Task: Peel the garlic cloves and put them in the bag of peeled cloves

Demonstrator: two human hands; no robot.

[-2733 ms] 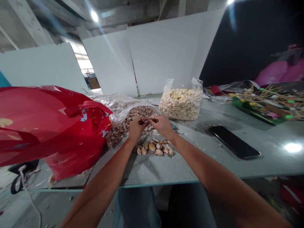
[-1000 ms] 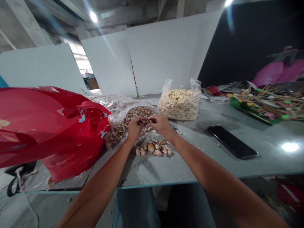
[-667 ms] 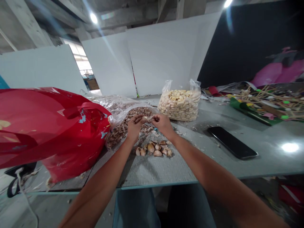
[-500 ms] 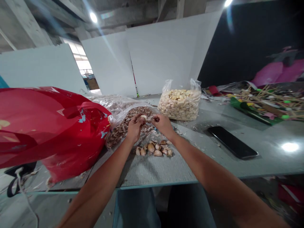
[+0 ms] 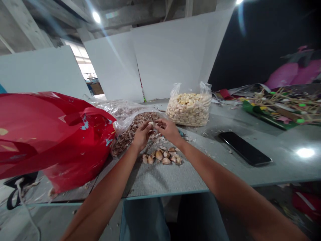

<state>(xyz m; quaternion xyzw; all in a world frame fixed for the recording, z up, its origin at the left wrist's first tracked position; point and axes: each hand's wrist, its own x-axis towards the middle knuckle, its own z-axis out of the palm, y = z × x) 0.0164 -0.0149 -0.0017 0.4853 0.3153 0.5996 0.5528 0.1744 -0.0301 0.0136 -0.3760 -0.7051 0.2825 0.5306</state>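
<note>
A pale garlic clove (image 5: 151,124) is pinched in the fingers of my left hand (image 5: 141,134), above the middle of the table. From the right, the fingertips of my right hand (image 5: 168,130) close on the clove's near side; their exact grip is partly hidden. Unpeeled garlic cloves (image 5: 159,155) lie in a small heap on the table just below my hands. Behind and left of them, a clear bag of brown garlic skins (image 5: 127,136) gapes toward me. Past my right hand stands a clear plastic bag of peeled cloves (image 5: 189,110), filled nearly to its handles.
A large red plastic bag (image 5: 57,134) covers the left side of the table (image 5: 165,182). On the right lies a black phone (image 5: 244,148). Farther right is a pile of thin sticks and green wrapping (image 5: 278,107). Loose skin scraps are scattered about the tabletop.
My right hand has moved left, from a little apart with its fingers curled, to the clove in my left hand. The left hand stays nearly in place.
</note>
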